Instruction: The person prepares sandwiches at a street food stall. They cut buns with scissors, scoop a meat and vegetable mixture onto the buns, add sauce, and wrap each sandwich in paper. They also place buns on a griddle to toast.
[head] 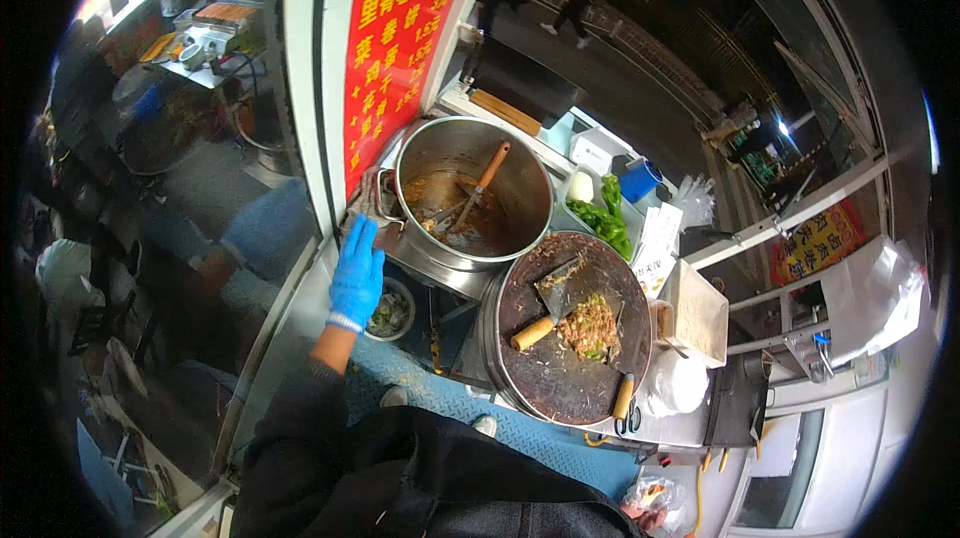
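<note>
My left hand (pixel 357 273) wears a blue knit glove, its fingers stretched out and nothing in them. It is by the window frame, just left of the steel stockpot (pixel 541 196); whether it touches anything I cannot tell. Brown broth and a wooden-handled utensil (pixel 493 165) are in the pot. At the lower right, my bare right hand (pixel 649 520) holds a clear plastic bag (pixel 664 494) with a piece of food inside. Chopped meat with green bits (pixel 592 326) lies on the round chopping block (pixel 559 391), beside a wide-bladed cleaver (pixel 534 333).
A second wooden handle (pixel 624 394) and scissors (pixel 628 419) are at the block's edge. Behind are green peppers (pixel 604 219) in a tray, a blue container (pixel 640 180) and a white tub (pixel 697 313). A bucket (pixel 391 310) stands below my left hand. Glass panes flank the stall.
</note>
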### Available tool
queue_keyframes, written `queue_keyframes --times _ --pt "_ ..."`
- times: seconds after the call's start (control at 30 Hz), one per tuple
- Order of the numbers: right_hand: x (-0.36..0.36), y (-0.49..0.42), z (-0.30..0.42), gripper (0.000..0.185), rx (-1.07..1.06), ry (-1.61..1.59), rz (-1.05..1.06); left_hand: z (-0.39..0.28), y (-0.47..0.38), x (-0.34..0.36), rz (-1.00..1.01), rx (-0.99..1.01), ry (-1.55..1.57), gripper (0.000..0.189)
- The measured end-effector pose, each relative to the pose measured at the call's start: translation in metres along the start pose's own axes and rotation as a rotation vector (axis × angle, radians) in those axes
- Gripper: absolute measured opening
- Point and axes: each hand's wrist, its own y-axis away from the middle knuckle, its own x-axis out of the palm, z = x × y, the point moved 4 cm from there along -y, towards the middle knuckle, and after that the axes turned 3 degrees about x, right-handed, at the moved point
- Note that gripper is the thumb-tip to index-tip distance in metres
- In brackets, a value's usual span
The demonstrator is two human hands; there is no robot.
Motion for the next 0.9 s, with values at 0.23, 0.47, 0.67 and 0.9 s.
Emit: queue_keyframes --times 0.23,0.47,0.67,0.9 --pt "0.050 -0.002 -0.048 0.048 0.063 -0.111 -0.019 0.014 -0.073 0.035 -0.213 0.102 0.103 0.064" --pt "0.072 -0.002 -0.051 0.045 0.189 -0.032 -0.033 0.057 -0.087 0.057 -0.060 -0.023 -0.355 0.022" --pt "0.080 -0.001 -0.076 0.043 0.228 0.028 -0.067 0.071 -0.093 0.069 0.032 -0.041 -0.162 0.024" --pt "0.018 -0.049 -0.066 0.041 0.122 0.241 -0.387 0.091 -0.091 0.076 -0.065 -0.047 -0.146 0.029"
